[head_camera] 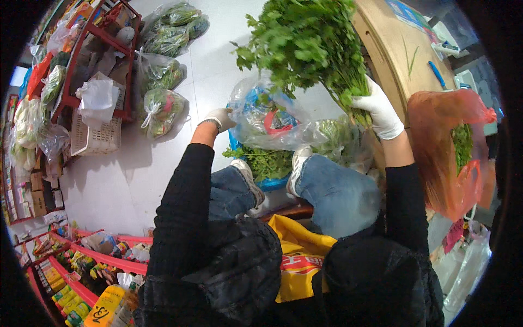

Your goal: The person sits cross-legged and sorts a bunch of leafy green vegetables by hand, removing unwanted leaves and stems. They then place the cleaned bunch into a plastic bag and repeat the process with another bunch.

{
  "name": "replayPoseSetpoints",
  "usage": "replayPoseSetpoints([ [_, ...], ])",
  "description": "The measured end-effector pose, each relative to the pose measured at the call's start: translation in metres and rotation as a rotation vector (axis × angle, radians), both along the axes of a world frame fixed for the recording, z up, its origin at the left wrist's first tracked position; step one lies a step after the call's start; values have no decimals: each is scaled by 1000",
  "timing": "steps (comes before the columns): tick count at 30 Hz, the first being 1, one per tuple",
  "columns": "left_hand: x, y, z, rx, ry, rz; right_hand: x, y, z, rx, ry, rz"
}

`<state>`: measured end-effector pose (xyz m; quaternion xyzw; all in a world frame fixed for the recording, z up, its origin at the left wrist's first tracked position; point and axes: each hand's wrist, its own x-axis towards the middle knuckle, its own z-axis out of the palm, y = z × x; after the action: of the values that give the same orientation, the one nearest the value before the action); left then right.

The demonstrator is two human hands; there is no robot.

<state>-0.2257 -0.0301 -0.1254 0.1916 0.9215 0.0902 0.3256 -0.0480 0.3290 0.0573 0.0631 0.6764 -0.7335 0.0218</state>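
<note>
My right hand [380, 109], in a white glove, grips the stems of a large bunch of leafy green herbs [302, 43], its leaves spreading up and to the left. My left hand [221, 118], also white-gloved, is at the left edge of an open clear plastic bag [261, 137]; whether its fingers pinch the film cannot be told. Blue plastic and a red strip [278, 122] show within or through that bag. Below it, more leafy greens [267, 163] lie on blue plastic [271, 184] between my shoes. Greens in clear plastic [333, 133] lie just right of the open bag.
Knotted clear bags of greens [163, 110] lie on the floor at left, near a red-framed rack [71, 69] and a white plastic basket [96, 137]. To the right, a wooden counter [392, 53] carries a blue-handled tool [437, 74]; a red plastic bag [433, 143] stands close to my right arm.
</note>
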Motion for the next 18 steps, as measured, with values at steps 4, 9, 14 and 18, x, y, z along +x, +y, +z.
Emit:
replayPoseSetpoints([
  [4,11,0,68,9,-46,-224,-9,-28,28,-93,-41,80],
  [9,60,1,124,757,-544,-132,-12,-93,13,-157,-40,-19],
  [14,111,21,121,1336,-859,506,0,-156,-30,229,165,-117],
  [18,129,37,116,1506,-857,639,10,-185,-35,874,97,-71],
])
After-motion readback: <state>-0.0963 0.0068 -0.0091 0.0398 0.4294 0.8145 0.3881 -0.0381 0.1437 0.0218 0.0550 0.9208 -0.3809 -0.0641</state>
